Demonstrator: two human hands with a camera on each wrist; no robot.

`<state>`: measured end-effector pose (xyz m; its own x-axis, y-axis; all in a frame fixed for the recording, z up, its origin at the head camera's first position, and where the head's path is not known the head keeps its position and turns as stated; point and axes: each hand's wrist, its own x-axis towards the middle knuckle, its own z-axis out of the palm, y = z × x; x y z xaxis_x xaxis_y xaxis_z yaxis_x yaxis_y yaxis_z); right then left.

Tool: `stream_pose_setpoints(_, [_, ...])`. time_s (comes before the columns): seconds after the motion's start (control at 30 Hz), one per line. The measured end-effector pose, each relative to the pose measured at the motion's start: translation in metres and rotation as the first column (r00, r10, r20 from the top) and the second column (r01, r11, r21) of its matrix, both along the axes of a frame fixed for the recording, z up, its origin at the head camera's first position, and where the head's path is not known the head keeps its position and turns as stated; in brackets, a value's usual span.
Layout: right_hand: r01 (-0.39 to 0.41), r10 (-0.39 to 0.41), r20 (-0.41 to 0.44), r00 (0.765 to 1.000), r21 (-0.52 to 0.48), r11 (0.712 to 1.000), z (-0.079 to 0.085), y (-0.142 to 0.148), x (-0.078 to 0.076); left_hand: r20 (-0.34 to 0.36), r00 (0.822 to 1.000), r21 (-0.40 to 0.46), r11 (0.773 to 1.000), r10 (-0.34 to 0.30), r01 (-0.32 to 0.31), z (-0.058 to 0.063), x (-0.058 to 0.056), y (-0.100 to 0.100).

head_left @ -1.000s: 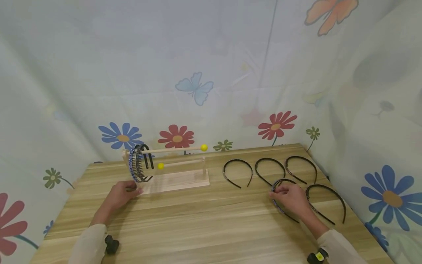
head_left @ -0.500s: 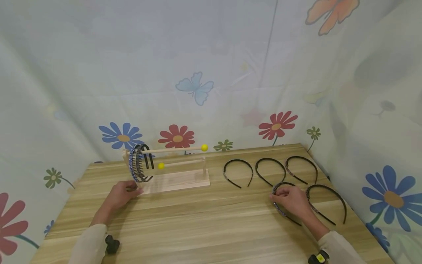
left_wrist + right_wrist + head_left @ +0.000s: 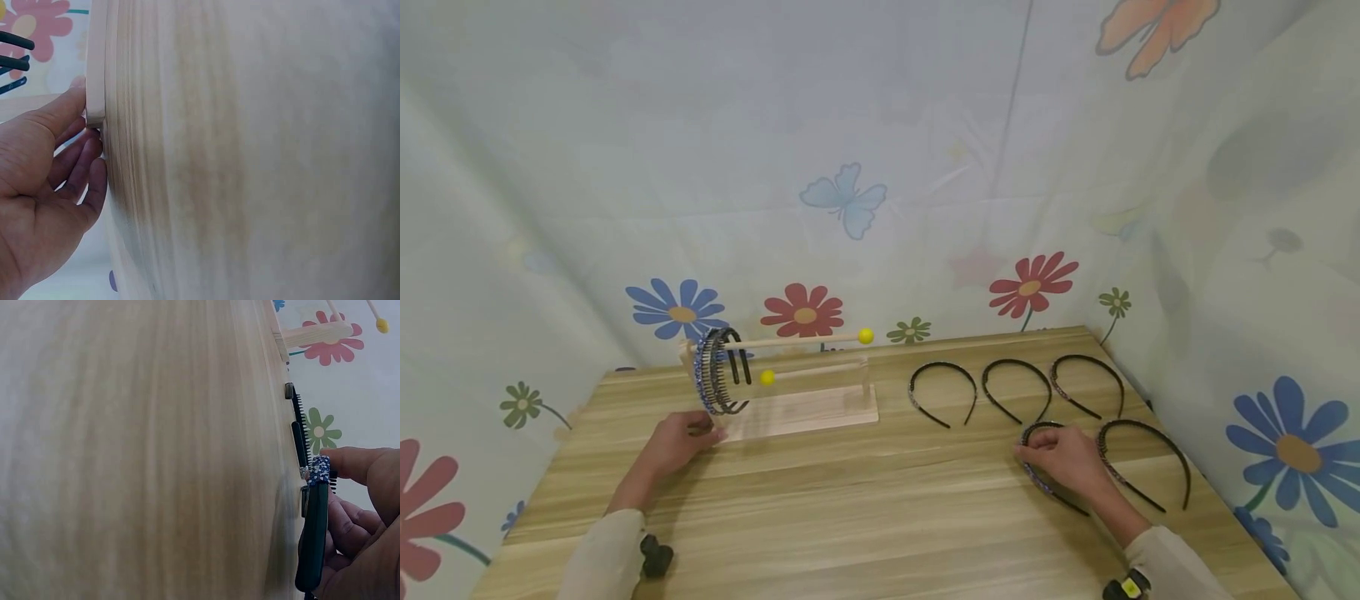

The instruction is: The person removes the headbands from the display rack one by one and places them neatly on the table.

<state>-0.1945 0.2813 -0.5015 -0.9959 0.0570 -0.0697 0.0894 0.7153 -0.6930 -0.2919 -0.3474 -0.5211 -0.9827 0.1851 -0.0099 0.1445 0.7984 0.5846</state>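
Note:
My left hand [image 3: 681,446] grips the near left corner of a pale wooden stand [image 3: 820,410], thumb on top of its base [image 3: 95,69] and fingers at the end edge. Several toothed headbands [image 3: 703,375], the outermost with blue glitter, hang at the left end of the stand's upper rod. On the right, my right hand [image 3: 1067,458] pinches a black headband [image 3: 1036,478] by its blue-and-white glittered part [image 3: 320,470]. This headband is low over the table; whether it touches the wood I cannot tell. My palm hides part of it.
Several black headbands lie around the right hand, among them one at the left [image 3: 942,363], one behind [image 3: 1017,362] and one at the right [image 3: 1150,427]. Yellow balls [image 3: 866,336] cap the stand's rods. A flowered cloth [image 3: 925,208] hangs behind the wood-grain table [image 3: 865,517].
The headband in my right hand has tilted, its far arc dropping toward the table and its near end shifting slightly right. The left hand and the stand stay as they were.

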Motion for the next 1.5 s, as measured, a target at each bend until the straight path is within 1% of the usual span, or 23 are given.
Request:
stream_pose_setpoints(0.37, [0.001, -0.001, -0.026, 1.000, 0.015, 1.000, -0.004, 0.000, 0.000, -0.002, 1.000, 0.001, 1.000, 0.002, -0.002, 0.001, 0.002, 0.001])
stream_pose_setpoints(0.67, [0.000, -0.001, -0.035, 0.999, -0.026, 1.000, -0.003, -0.001, 0.002, -0.010, 1.000, 0.003, 1.000, -0.002, 0.002, 0.001, 0.002, 0.001])
stream_pose_setpoints(0.87, [-0.004, 0.003, -0.034, 0.999, -0.030, 1.000, 0.000, 0.004, 0.001, -0.005, 1.000, 0.000, 1.000, 0.002, -0.002, 0.001, 0.002, 0.001])
stream_pose_setpoints(0.9, [-0.002, 0.001, -0.035, 0.999, -0.027, 1.000, 0.001, 0.005, 0.001, -0.003, 1.000, 0.001, 1.000, 0.004, -0.004, 0.001, 0.002, 0.001])
stream_pose_setpoints(1.03, [0.000, 0.000, -0.085, 0.996, -0.002, 1.000, 0.008, 0.005, 0.000, 0.008, 1.000, 0.001, 1.000, 0.005, -0.005, 0.002, 0.001, 0.001])
stream_pose_setpoints(1.23, [-0.008, 0.009, -0.146, 0.989, 0.008, 1.000, 0.023, -0.001, -0.006, 0.012, 1.000, -0.001, 1.000, 0.008, -0.008, 0.002, 0.000, 0.000])
stream_pose_setpoints(1.33, [-0.033, 0.035, -0.186, 0.982, 0.010, 0.999, 0.031, -0.006, -0.010, 0.009, 1.000, 0.001, 1.000, 0.007, -0.007, 0.002, 0.000, 0.000])
stream_pose_setpoints(1.5, [-0.101, 0.086, -0.234, 0.968, -0.053, 0.994, 0.045, -0.020, -0.017, 0.005, 1.000, 0.012, 1.000, 0.004, -0.004, 0.001, 0.001, 0.000])
